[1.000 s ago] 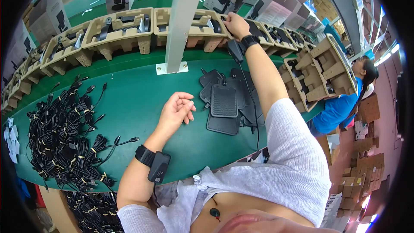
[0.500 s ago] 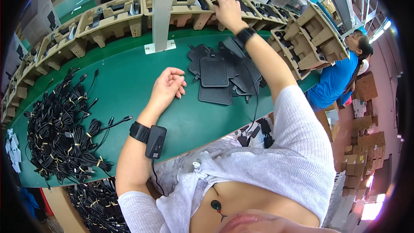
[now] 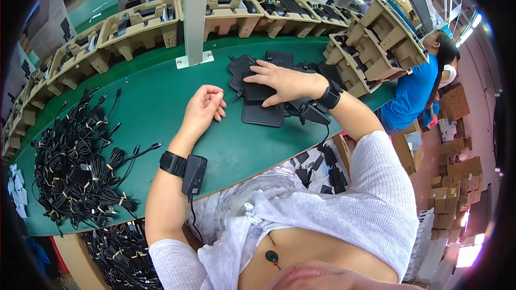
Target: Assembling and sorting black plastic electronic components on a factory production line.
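Observation:
My right hand (image 3: 285, 81) lies over a pile of flat black textured plates (image 3: 263, 114), its fingers spread and touching the upper ones. Part of the pile is hidden under it. My left hand (image 3: 204, 110) rests on the green table left of the pile, fingers loosely curled, and no object shows in it. A black band and a small black box (image 3: 194, 175) with a cable are at my left wrist. Another black box (image 3: 315, 113) with a cable hangs at my right wrist.
Bundled black cables (image 3: 80, 166) are heaped at the left of the table (image 3: 166, 96). Moulded cardboard trays (image 3: 140, 29) with black parts line the far side. A grey post (image 3: 196, 21) rises between. Stacked trays (image 3: 376, 37) stand at right, near a person in blue (image 3: 411, 94).
My right hand has come back from the far tray row to the plate pile, its fingers now spread on it. A black part now shows in that tray. My left hand stays nearly still.

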`<action>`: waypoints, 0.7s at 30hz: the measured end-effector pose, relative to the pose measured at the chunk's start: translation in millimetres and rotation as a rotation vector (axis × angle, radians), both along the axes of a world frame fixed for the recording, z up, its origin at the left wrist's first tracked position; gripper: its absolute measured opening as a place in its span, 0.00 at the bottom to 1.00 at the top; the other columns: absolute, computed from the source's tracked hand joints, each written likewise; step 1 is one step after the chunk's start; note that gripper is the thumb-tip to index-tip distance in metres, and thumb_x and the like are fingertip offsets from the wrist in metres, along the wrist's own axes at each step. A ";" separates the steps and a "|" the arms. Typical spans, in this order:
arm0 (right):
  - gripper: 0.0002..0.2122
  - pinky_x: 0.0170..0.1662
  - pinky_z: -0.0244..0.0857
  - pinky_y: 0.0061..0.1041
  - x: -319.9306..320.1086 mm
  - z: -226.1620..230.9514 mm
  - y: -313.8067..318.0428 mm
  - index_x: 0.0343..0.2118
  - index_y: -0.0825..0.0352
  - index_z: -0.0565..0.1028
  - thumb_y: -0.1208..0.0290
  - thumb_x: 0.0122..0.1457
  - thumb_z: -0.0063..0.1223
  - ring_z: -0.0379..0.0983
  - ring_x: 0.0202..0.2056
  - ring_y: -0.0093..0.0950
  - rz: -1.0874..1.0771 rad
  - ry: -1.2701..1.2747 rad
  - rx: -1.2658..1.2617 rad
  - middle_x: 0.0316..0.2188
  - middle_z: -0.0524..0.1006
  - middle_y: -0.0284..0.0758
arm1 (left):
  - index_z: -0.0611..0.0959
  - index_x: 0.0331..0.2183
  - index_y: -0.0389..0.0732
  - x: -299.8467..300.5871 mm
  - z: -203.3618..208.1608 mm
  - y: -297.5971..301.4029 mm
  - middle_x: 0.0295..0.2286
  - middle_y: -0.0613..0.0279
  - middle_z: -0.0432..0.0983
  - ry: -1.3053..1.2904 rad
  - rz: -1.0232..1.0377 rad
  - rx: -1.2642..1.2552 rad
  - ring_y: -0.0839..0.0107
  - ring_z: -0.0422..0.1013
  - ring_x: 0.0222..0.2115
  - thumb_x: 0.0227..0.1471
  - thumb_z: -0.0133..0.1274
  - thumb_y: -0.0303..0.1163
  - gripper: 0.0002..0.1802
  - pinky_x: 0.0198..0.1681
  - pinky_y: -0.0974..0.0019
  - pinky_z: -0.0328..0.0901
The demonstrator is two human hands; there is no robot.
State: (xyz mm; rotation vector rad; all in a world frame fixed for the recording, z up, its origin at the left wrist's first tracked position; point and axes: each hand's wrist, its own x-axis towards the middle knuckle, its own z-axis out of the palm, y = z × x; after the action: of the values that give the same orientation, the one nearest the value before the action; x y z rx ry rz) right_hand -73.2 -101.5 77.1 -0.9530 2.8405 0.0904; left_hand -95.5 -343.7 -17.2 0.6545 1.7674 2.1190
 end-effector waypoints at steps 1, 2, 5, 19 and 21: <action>0.28 0.57 0.52 0.36 -3.0 1.1 0.3 0.53 0.59 0.65 0.62 0.47 0.58 0.54 0.57 0.42 0.036 0.026 -0.049 0.54 0.62 0.43 | 0.71 0.35 0.35 0.6 -0.2 -1.7 0.22 0.64 0.70 0.002 0.008 -0.008 0.80 0.67 0.19 0.56 0.45 0.30 0.08 0.20 0.78 0.63; 0.28 0.57 0.52 0.36 -4.4 11.7 -4.8 0.53 0.59 0.65 0.62 0.47 0.58 0.54 0.57 0.42 0.042 0.028 -0.050 0.54 0.62 0.43 | 0.71 0.35 0.35 0.3 -1.0 -3.1 0.22 0.64 0.70 0.004 0.014 -0.009 0.80 0.67 0.19 0.56 0.45 0.30 0.08 0.20 0.78 0.63; 0.10 0.40 0.66 0.27 -19.9 34.6 -7.3 0.38 0.65 0.75 0.72 0.52 0.53 0.75 0.35 0.30 -0.069 0.173 -0.399 0.35 0.77 0.35 | 0.71 0.38 0.35 0.0 -2.5 -4.9 0.24 0.62 0.71 0.029 -0.008 -0.055 0.78 0.68 0.21 0.57 0.44 0.32 0.10 0.22 0.78 0.63; 0.09 0.38 0.64 0.23 -195.9 82.7 -1.6 0.38 0.59 0.75 0.67 0.55 0.48 0.72 0.34 0.28 -0.387 0.720 -0.920 0.30 0.77 0.34 | 0.72 0.34 0.36 2.9 2.4 -2.5 0.22 0.65 0.70 -0.039 -0.009 -0.038 0.80 0.67 0.19 0.56 0.45 0.31 0.08 0.20 0.77 0.63; 0.12 0.42 0.64 0.31 -215.8 77.0 2.1 0.42 0.55 0.73 0.62 0.55 0.46 0.71 0.40 0.37 -0.315 0.798 -0.725 0.37 0.75 0.37 | 0.72 0.35 0.36 2.8 1.4 -1.6 0.22 0.65 0.70 -0.042 -0.007 -0.035 0.80 0.67 0.19 0.56 0.45 0.31 0.08 0.20 0.77 0.63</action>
State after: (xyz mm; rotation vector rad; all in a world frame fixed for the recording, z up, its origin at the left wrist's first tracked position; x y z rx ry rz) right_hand -289.1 -99.4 154.1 -0.6096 3.8329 -0.8244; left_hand -92.6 -345.3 -15.8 0.6017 1.7741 2.0768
